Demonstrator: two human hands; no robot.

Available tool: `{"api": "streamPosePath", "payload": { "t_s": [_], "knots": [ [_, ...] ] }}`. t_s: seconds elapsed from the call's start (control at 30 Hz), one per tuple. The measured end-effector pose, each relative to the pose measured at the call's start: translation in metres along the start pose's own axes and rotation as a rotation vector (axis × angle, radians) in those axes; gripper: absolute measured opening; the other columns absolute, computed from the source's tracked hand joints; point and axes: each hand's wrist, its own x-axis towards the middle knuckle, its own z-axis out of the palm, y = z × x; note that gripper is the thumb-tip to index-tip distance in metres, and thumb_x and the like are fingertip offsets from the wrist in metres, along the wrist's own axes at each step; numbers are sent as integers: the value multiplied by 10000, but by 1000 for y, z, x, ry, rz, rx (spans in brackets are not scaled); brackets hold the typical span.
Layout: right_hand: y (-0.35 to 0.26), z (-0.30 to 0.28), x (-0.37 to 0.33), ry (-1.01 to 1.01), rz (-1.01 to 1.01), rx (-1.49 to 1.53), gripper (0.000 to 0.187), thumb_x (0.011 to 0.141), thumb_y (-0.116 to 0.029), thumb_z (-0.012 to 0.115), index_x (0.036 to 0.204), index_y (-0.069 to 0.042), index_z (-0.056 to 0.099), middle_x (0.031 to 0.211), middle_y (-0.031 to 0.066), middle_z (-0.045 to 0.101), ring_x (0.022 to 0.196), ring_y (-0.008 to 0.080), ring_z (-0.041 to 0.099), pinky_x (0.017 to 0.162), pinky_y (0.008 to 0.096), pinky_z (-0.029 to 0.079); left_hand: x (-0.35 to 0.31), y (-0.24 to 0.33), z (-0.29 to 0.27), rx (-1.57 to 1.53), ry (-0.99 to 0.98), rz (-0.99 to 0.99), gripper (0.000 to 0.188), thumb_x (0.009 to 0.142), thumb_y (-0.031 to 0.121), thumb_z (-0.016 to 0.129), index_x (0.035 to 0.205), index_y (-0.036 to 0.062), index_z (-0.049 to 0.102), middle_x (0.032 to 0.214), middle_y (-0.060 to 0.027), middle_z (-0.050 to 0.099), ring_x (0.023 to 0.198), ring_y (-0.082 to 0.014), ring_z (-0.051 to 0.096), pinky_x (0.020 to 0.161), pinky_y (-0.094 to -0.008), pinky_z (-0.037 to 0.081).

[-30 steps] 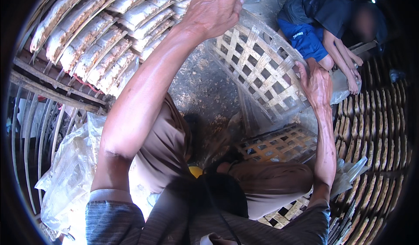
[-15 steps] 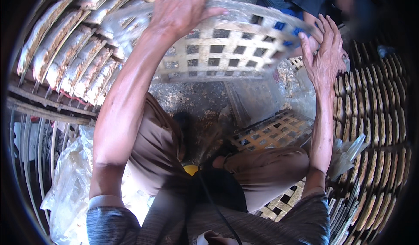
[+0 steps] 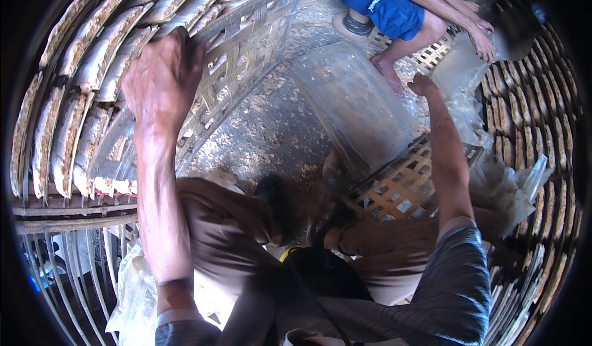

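On the left, a woven bamboo lattice tray (image 3: 243, 53) stands tilted beside the stacked racks. My left hand (image 3: 161, 81) is closed on its upper rim, and that arm hides part of the lattice. My right hand (image 3: 424, 86) is held out at the right, small and curled, above the floor near a co-worker's foot. Its fingers are bent in, and whatever they may hold is too small to make out. Between my hands lies a rectangular stack of clear plastic sheets (image 3: 357, 102), partly over another bamboo lattice tray (image 3: 401, 189).
Racks of pale, brown-edged slabs (image 3: 92, 56) rise at the left, with more slab rows (image 3: 533, 111) at the right. A co-worker in blue shorts (image 3: 385, 7) sits at the far right. Crumpled clear plastic (image 3: 509, 185) lies by my right knee; crumbs dot the floor (image 3: 246, 136).
The lattice tray has swung from in front of me to the left with my left hand. My right hand has curled and moved left a little. The co-worker and plastic stack are now uncovered.
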Motion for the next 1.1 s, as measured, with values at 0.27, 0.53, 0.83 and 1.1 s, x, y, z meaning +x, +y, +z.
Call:
{"api": "streamPosePath", "payload": {
  "t_s": [0.27, 0.53, 0.83, 1.1],
  "knots": [
    [36, 209, 16, 812, 277, -34, 744, 1044, -632, 495, 1555, -92, 532, 1533, 277, 554, 1415, 547, 498, 1122, 651, 445, 22, 22, 1, -218, -308, -233, 323, 965, 367, 793, 1041, 57, 742, 932, -115, 801, 829, -278, 740, 778, -405, 565],
    [-246, 183, -9, 160, -89, 424, 766, 1088, -596, 376, 1649, -75, 352, 1735, 208, 260, 1605, 381, 241, 1272, 608, 274, 18, 23, -2, -102, -292, -174, 434, 998, 423, 741, 1109, 3, 744, 823, -166, 770, 694, -294, 715, 730, -436, 555],
    [-201, 155, 32, 387, -14, 628, 745, 1111, -577, 363, 1601, -18, 415, 1656, 272, 385, 1531, 410, 393, 1165, 655, 395, 13, 10, -1, -46, -305, -302, 619, 967, 528, 741, 1197, -46, 733, 867, -222, 732, 775, -314, 689, 795, -457, 529],
    [-263, 157, 56, 168, -26, 416, 883, 1075, -700, 306, 1693, -74, 234, 1770, 203, 171, 1651, 353, 109, 1289, 678, 66, 18, 14, 6, -48, -374, -337, 492, 979, 469, 749, 1103, -7, 721, 834, -184, 698, 734, -273, 626, 760, -428, 510]
  ]
}}
